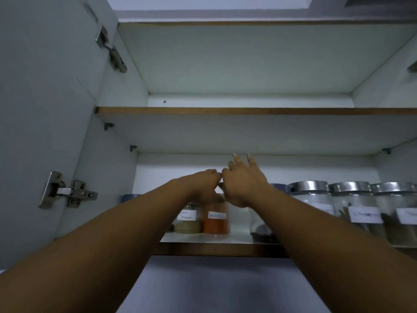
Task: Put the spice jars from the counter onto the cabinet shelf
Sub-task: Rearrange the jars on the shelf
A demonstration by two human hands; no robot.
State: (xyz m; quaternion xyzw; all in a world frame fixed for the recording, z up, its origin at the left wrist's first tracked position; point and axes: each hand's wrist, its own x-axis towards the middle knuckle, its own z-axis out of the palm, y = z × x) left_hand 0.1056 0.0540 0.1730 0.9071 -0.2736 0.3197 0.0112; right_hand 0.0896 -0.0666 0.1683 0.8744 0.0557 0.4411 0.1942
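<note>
The left hand [204, 187] is gripping the top of the orange spice jar [215, 221], standing on the cabinet shelf [214, 249] beside a garam masala jar [188, 220]; the right hand [243, 185] is hovering loose-fingered alongside

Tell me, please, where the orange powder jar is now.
In the head view, the orange powder jar stands near centre on the lower cabinet shelf, just right of the Masala jar, under the left hand.

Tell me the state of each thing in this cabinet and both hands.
cabinet door, open, swung left.
orange jar, upright on the lower shelf.
masala jar, upright beside it.
steel-lidded jars, upright, lids on.
left hand, curled over the orange jar's top.
right hand, fingers spread, holding nothing.
</note>
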